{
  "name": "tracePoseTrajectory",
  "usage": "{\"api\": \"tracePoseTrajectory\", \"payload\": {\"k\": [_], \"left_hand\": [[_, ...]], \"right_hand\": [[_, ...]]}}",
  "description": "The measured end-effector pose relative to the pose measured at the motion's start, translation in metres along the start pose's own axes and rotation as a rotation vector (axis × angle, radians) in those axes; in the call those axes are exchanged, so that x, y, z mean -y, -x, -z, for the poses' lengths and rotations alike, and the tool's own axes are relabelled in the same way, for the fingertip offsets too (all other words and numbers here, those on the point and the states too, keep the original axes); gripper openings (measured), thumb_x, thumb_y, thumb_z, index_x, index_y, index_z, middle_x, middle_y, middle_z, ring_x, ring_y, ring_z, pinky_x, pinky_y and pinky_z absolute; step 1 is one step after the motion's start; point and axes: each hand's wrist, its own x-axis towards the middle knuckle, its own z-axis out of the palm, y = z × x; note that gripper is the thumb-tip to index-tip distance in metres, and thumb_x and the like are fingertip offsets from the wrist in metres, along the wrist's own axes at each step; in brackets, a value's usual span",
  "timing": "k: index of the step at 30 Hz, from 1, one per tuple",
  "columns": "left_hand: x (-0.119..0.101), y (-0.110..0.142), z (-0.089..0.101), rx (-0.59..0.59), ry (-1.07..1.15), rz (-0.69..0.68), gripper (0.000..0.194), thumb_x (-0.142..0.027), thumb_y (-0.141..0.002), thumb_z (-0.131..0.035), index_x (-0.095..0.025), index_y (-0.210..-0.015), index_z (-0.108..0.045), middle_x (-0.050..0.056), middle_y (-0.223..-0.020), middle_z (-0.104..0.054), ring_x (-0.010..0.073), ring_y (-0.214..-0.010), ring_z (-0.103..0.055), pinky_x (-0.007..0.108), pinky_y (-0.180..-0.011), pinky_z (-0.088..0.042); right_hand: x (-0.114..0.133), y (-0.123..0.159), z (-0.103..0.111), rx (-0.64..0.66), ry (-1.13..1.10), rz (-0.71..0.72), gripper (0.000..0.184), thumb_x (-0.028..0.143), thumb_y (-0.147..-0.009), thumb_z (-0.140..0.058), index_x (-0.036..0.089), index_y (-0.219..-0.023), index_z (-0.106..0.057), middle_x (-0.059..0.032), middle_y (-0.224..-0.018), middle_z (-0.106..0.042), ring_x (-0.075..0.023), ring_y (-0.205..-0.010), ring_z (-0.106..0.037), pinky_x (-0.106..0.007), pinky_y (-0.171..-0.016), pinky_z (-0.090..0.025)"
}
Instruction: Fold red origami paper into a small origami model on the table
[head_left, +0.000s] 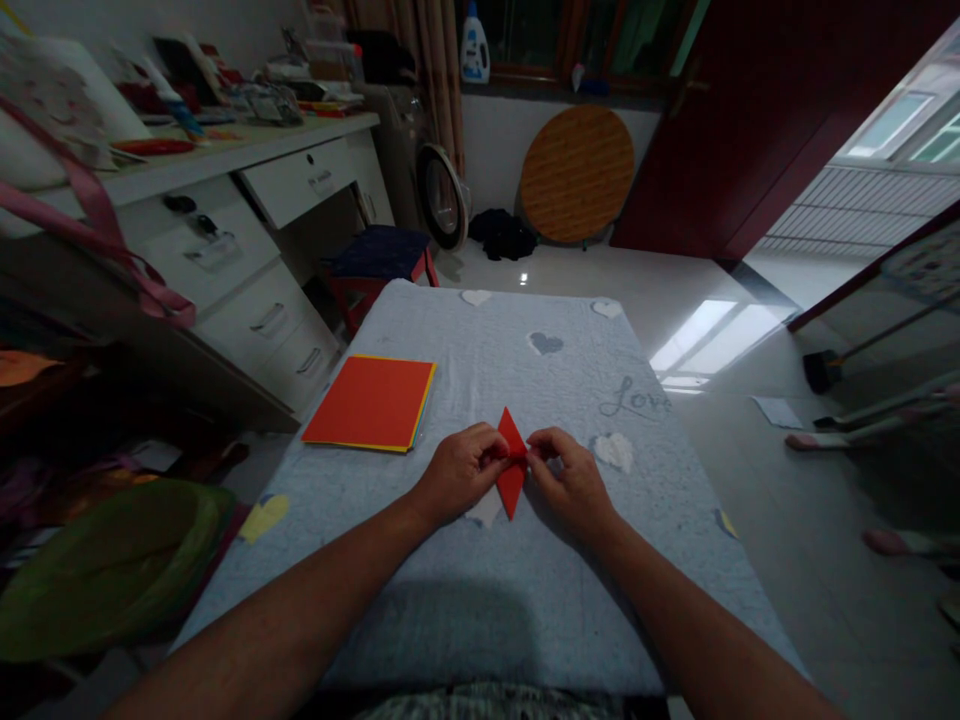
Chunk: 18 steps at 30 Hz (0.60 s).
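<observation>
A folded piece of red origami paper [512, 490] is held just above the cloth-covered table [480, 370]. Its two pointed ends stick out, one away from me and one toward me. My left hand [466, 468] pinches its left side near the middle. From the other side, my right hand [570, 478] pinches the right edge between thumb and fingers. The fingertips hide part of the paper's middle. A stack of square coloured paper [371, 402] lies left of my hands, red on top with yellow and other colours at its edges.
A dark-topped stool [379, 252] stands beyond the table's far left corner. White drawers [217, 245] and a cluttered desktop are at the left, with a green-lined bin [112, 570] nearer. A round wooden board [577, 175] leans on the far wall beside a dark red door [720, 130].
</observation>
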Motion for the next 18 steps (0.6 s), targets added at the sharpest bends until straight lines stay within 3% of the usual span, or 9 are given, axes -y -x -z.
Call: {"api": "tracePoseTrajectory", "payload": {"k": [6, 12, 18], "left_hand": [[-0.001, -0.003, 0.001, 0.061, 0.007, 0.01, 0.013, -0.021, -0.092, -0.06, -0.02, -0.094, -0.072, 0.002, -0.083, -0.067, 0.0154, -0.078, -0.062, 0.026, -0.073, -0.046], [0.001, -0.002, -0.003, 0.028, 0.028, -0.082, 0.014, -0.023, -0.093, -0.059, -0.019, -0.094, -0.073, 0.004, -0.086, -0.069, 0.0161, -0.082, -0.065, 0.026, -0.075, -0.049], [0.0, -0.002, -0.004, -0.008, -0.035, -0.129, 0.019, -0.028, -0.096, -0.057, -0.018, -0.094, -0.073, 0.004, -0.084, -0.07, 0.0159, -0.079, -0.066, 0.026, -0.073, -0.05]], "right_hand": [[0.0, -0.003, 0.0, 0.003, -0.005, -0.015, 0.007, 0.016, -0.084, -0.057, 0.02, -0.081, -0.062, -0.0024, -0.077, -0.064, -0.0166, -0.072, -0.058, -0.029, -0.069, -0.045], [0.003, -0.003, 0.001, 0.017, -0.049, 0.112, 0.01, 0.014, -0.085, -0.057, 0.021, -0.085, -0.065, -0.0026, -0.08, -0.061, -0.017, -0.077, -0.059, -0.03, -0.072, -0.047], [0.01, -0.001, 0.0, -0.048, -0.076, 0.125, 0.011, 0.011, -0.086, -0.058, 0.021, -0.084, -0.063, -0.0017, -0.081, -0.059, -0.0159, -0.076, -0.057, -0.029, -0.07, -0.047]]}}
